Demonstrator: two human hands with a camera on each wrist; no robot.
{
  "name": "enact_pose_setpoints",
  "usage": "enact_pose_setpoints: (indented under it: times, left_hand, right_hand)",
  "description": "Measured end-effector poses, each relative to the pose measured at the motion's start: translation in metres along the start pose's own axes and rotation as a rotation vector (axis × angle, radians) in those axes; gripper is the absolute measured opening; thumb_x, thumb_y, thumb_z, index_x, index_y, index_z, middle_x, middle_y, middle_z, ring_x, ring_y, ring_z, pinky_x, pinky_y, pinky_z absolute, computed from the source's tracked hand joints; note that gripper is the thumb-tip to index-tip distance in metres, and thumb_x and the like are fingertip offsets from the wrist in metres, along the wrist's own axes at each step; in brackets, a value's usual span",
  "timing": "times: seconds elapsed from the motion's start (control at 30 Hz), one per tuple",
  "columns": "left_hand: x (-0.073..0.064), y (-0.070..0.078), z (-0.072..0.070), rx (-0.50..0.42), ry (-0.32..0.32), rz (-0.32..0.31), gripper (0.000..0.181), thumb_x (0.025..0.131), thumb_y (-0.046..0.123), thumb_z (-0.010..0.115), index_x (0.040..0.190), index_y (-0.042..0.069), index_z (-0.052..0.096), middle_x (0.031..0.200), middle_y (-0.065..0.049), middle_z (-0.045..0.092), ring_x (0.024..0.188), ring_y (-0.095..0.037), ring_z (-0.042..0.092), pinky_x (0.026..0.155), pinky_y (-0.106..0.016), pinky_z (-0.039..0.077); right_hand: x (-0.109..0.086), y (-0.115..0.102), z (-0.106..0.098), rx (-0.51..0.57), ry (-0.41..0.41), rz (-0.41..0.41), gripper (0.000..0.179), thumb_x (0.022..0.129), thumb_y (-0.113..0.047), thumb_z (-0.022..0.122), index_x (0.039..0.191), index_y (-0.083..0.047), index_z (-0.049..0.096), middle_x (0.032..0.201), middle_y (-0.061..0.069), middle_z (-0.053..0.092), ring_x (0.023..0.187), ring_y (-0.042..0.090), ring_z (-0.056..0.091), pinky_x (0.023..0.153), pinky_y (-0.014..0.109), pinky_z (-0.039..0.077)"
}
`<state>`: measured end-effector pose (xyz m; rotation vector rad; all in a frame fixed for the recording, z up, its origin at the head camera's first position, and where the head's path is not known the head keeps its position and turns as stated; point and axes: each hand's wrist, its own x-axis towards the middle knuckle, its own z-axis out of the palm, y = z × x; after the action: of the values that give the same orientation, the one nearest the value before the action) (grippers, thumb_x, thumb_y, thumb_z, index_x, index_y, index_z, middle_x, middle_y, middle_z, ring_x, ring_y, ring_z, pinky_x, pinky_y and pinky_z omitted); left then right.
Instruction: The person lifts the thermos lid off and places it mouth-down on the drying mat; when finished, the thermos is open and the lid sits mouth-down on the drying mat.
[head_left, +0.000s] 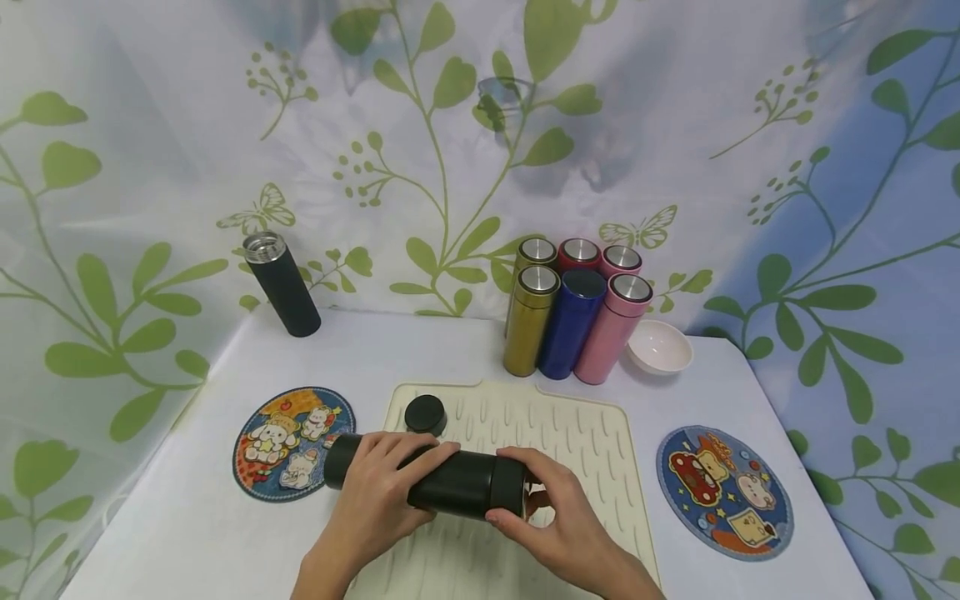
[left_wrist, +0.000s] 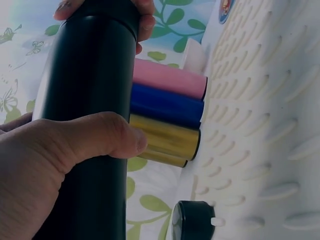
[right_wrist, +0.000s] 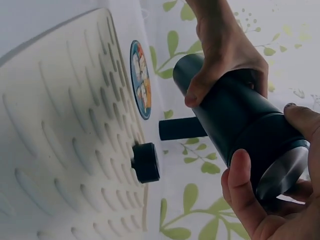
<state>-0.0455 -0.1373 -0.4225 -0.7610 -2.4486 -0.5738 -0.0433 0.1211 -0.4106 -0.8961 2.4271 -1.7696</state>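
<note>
A black thermos bottle lies sideways in the air above a cream ridged mat. My left hand grips it around the body, the thumb lying across its side in the left wrist view. At the bottle's right end, my right hand holds the black cap between thumb and fingers. That cap's shiny metal top faces the right palm. A small black stopper stands on the mat near its far left corner, just beyond the left hand.
A lidless black bottle stands at the back left. Several coloured bottles are grouped at the back, beside a white bowl. Round cartoon coasters lie left and right of the mat. A leaf-patterned curtain hangs behind.
</note>
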Motion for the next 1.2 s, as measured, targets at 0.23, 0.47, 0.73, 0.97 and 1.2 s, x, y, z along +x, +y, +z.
enact_pose_setpoints:
  times: [0.23,0.47,0.73,0.97,1.2]
  left_hand:
    - [0.006,-0.005,0.004,-0.045,-0.027,-0.017,0.082,0.052,0.030,0.098,0.128,0.033,0.067,0.114,0.006,0.067,0.106,-0.017,0.061,0.086,-0.043,0.045]
    - [0.004,-0.008,0.004,-0.080,-0.029,-0.041,0.084,0.051,0.029,0.098,0.129,0.034,0.066,0.115,0.007,0.068,0.107,-0.016,0.061,0.087,-0.041,0.045]
    - [0.003,-0.008,0.000,-0.122,-0.054,-0.081,0.086,0.050,0.028,0.099,0.130,0.034,0.066,0.118,0.007,0.067,0.109,-0.015,0.060,0.092,-0.044,0.046]
    - [-0.001,-0.010,0.000,-0.177,-0.057,-0.095,0.087,0.049,0.027,0.098,0.129,0.034,0.066,0.119,0.011,0.067,0.108,-0.011,0.060,0.090,-0.043,0.046]
    - [-0.002,-0.012,-0.001,-0.223,-0.064,-0.106,0.088,0.048,0.025,0.098,0.129,0.033,0.067,0.121,0.015,0.065,0.109,-0.010,0.061,0.090,-0.041,0.046]
  right_hand:
    - [0.003,0.002,-0.003,-0.125,0.010,-0.114,0.057,0.087,-0.022,0.081,0.136,-0.014,0.055,0.117,-0.004,0.061,0.088,0.011,0.058,0.057,0.024,0.052]
    - [0.006,-0.002,-0.005,-0.183,-0.021,-0.255,0.062,0.083,-0.019,0.083,0.138,-0.014,0.054,0.115,-0.006,0.059,0.087,0.008,0.056,0.060,0.021,0.051]
    - [0.009,-0.012,-0.008,-0.347,-0.055,-0.355,0.061,0.085,-0.024,0.082,0.138,-0.015,0.054,0.122,-0.002,0.055,0.100,0.010,0.059,0.081,0.028,0.054]
    - [0.011,-0.017,-0.009,-0.466,-0.102,-0.427,0.057,0.088,-0.027,0.079,0.138,-0.014,0.055,0.126,0.008,0.054,0.105,0.019,0.058,0.082,0.037,0.057]
    - [0.011,-0.019,-0.007,-0.532,-0.116,-0.476,0.063,0.082,-0.020,0.084,0.138,-0.015,0.056,0.130,0.012,0.053,0.105,0.021,0.057,0.080,0.034,0.057]
